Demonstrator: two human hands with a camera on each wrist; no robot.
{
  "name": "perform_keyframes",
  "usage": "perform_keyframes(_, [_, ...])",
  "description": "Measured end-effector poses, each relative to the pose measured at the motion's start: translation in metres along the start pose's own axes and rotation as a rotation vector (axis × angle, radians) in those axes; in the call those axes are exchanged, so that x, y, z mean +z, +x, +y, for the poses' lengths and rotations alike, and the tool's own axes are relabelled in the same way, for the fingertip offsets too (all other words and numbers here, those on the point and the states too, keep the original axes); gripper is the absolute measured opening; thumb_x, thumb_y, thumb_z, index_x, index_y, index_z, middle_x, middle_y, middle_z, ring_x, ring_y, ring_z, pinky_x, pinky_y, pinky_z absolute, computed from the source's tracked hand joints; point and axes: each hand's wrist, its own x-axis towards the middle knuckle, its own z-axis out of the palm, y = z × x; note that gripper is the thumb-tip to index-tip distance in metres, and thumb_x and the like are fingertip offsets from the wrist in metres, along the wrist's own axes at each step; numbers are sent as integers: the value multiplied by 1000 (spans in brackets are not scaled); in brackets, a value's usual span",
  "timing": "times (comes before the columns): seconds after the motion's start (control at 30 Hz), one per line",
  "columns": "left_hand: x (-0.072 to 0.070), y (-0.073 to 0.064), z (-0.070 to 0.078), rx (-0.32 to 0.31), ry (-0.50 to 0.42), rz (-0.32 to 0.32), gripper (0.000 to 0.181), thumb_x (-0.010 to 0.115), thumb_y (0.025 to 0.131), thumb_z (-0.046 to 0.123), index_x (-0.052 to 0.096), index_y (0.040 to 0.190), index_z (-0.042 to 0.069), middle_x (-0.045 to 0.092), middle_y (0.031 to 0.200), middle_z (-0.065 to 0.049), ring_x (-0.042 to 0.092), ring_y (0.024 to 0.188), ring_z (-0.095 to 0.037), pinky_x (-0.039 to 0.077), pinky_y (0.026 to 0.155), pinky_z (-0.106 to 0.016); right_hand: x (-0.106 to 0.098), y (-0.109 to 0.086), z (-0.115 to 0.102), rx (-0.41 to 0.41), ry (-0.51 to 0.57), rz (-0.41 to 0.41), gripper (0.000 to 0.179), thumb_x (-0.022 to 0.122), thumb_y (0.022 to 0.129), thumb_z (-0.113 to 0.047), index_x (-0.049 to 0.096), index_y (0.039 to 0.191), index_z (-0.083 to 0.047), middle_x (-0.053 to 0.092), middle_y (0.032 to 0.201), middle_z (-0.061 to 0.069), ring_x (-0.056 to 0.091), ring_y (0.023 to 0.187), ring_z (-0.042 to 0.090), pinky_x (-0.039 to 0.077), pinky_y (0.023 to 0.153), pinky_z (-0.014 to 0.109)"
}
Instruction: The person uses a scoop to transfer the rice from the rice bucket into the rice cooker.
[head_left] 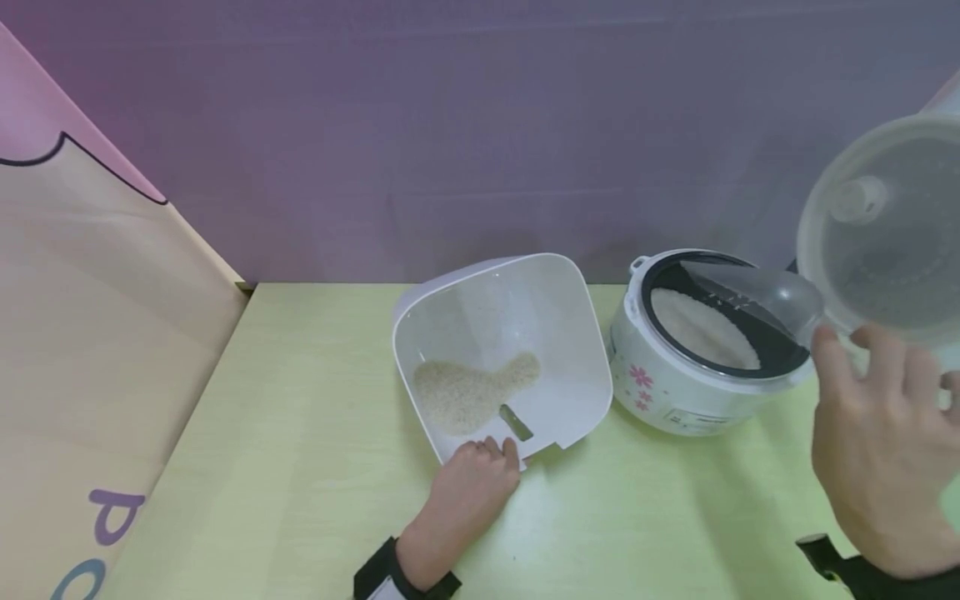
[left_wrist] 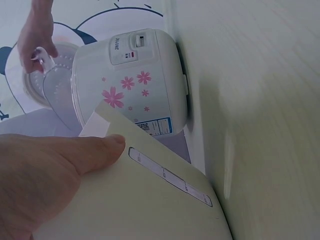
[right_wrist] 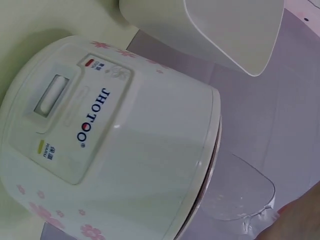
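Note:
My left hand grips the near rim of a white rice bin, fingers over the edge and thumb along the outer wall. The bin tilts toward me, with loose rice spread across its inside. To its right stands a white rice cooker with pink flowers and its lid raised. White rice lies within the cooker. Over the cooker's opening, my right hand holds a clear measuring cup by its handle, the cup tipped and looking nearly empty in the right wrist view.
Both vessels stand on a pale green table. A purple-grey backdrop rises behind its far edge, and a printed cream panel borders the left side. The raised lid stands close behind my right hand.

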Motion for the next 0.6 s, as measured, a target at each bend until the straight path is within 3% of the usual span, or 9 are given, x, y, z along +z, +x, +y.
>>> perform_keyframes(0.1, [0,0,0,0,-3,2,27,77,90,38,79,92,11,63,62,4,50,51,-3,37,45,-18,5,-2,1,-5,-29,48,10,52,97,1,61,91,0,64,90,28,50,75,52,35,77,63])
perform_keyframes(0.27, [1,-1,0,-1,-4,0,27,77,89,38,80,94,11,65,64,4,51,52,-4,39,46,-18,14,-9,7,-12,-80,121,17,55,97,-3,54,80,-2,55,77,27,41,66,50,31,72,60])
perform_keyframes(0.6, [1,-1,1,-3,2,-2,24,77,90,35,78,90,11,62,62,4,50,51,-4,37,45,-19,23,-16,12,-48,-84,220,29,51,93,2,37,68,-4,45,64,24,31,56,46,24,62,49])
